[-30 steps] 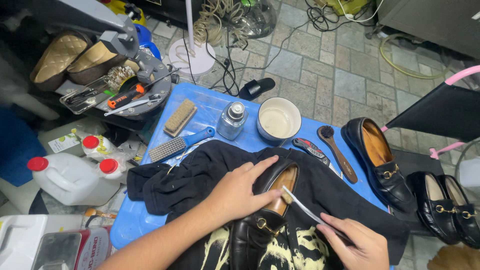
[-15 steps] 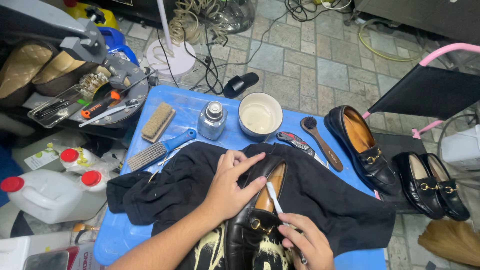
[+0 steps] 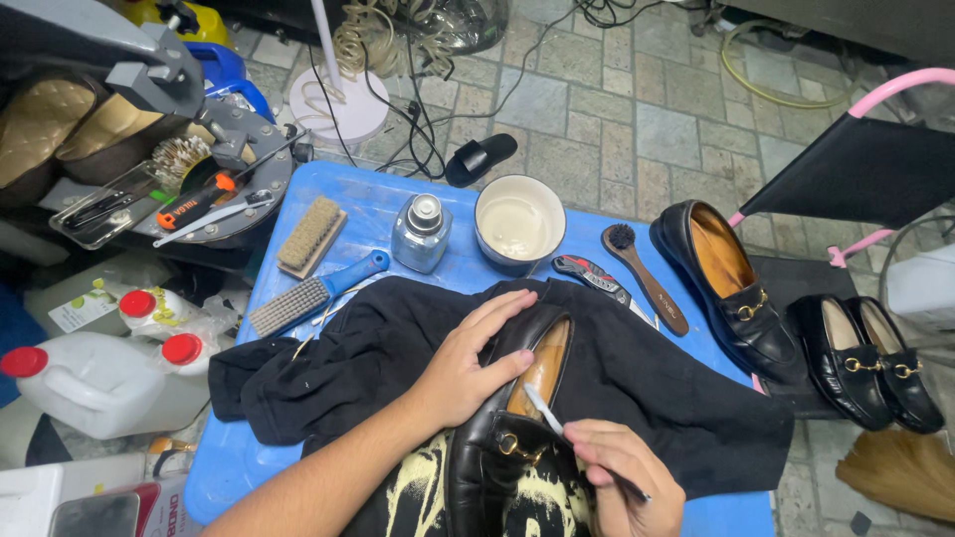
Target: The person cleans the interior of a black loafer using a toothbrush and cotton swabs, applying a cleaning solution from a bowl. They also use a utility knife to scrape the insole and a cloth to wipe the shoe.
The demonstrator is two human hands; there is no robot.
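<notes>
Centrally, a black loafer (image 3: 517, 418) is laid on a black cloth (image 3: 637, 388) over a blue table (image 3: 378, 214), its long axis running from near the person up toward a white bowl (image 3: 518, 227). The left hand (image 3: 468, 363) is pressed open against the loafer's left side. The right hand (image 3: 627, 482), below and right of the opening, is closed around a thin white brush (image 3: 545, 410) angled into the tan lining. Stone paving is seen beyond.
</notes>
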